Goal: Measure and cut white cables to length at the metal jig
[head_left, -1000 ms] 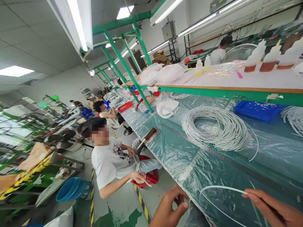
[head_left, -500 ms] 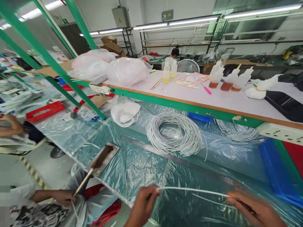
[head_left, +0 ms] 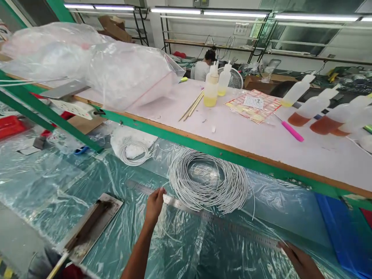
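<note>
My left hand (head_left: 156, 199) is closed in a pinch over the steel ruler (head_left: 206, 215), near its left part. The white cable is hard to make out at those fingertips. My right hand (head_left: 299, 259) is closed on a length of white cable (head_left: 269, 228) by the ruler's right end. This cable runs up and left from my fingers toward the big coil of white cable (head_left: 180, 182), which lies just behind the ruler. The ruler lies flat and slanted on the plastic-covered green bench (head_left: 139, 240).
Left of my arm lies a brown-stained metal tray (head_left: 94, 228) with a wooden handle. Blue sheets or bins (head_left: 334, 232) stand at the right. A raised shelf (head_left: 232, 139) holds plastic bags (head_left: 130, 73), squeeze bottles (head_left: 210, 89) and a pink-handled tool (head_left: 292, 131). A smaller coil (head_left: 135, 155) sits beneath.
Both hands have moved forward over the bench, the left one up and left to the ruler. The cable no longer arches in the air between them. My view has shifted closer to the shelf.
</note>
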Available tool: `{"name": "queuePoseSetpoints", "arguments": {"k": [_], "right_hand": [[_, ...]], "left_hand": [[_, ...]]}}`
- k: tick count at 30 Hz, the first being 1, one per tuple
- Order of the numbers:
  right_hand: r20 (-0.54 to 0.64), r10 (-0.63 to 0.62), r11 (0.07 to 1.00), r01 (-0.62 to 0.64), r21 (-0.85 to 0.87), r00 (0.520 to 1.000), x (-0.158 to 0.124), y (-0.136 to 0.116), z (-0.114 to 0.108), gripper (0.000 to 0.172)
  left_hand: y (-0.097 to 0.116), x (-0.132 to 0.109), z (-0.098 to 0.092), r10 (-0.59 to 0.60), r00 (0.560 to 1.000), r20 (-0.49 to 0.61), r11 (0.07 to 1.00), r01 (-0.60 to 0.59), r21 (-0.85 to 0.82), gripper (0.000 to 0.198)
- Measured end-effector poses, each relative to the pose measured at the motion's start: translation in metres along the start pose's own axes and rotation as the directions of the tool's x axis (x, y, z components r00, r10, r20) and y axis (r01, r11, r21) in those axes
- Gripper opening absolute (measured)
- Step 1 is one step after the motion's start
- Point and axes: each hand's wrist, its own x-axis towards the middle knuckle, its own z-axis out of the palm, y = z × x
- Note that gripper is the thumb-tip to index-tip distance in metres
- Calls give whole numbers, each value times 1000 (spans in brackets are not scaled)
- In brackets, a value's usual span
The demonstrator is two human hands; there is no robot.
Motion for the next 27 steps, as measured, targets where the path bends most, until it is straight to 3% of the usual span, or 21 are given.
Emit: {"name": "queuePoseSetpoints", "arguments": {"k": [3,7,9,11,13,15,19,23,25,27], "right_hand": [[-146,5,999,0,36,989,51,-44,16,59],[-341,-24,1000,24,-5,940,140,-99,34,64],[-370,-38,999,34,-19,928,175,-111,44,61],[-368,-53,999,48,-25,928,192,-111,54,62],[-350,-70,998,65,-24,934,186,-102,64,67],[-306,-83,996,86,-3,948,159,-85,74,69],[-172,-32,997,43,61,985,61,-35,91,65],[-66,110,988,-102,119,992,-41,19,107,62],[-11,175,974,-171,146,985,-79,38,114,61],[29,188,969,-191,155,982,-104,48,118,60]], "left_hand": [[33,54,39,46,998,32,999,-47,26,55],[78,109,86,39,999,-35,990,-34,133,50],[91,118,95,104,992,-73,981,-90,173,60],[91,111,87,229,972,-47,951,-213,224,62],[76,88,62,339,938,73,904,-346,250,51],[51,48,22,337,911,236,890,-390,236,43],[-9,-64,-78,56,891,451,923,-219,317,38],[-50,-176,-159,-188,899,396,857,-46,513,34],[-58,-219,-179,-264,891,368,828,14,560,39],[-60,-252,-186,-301,864,403,828,27,560,43]]}}
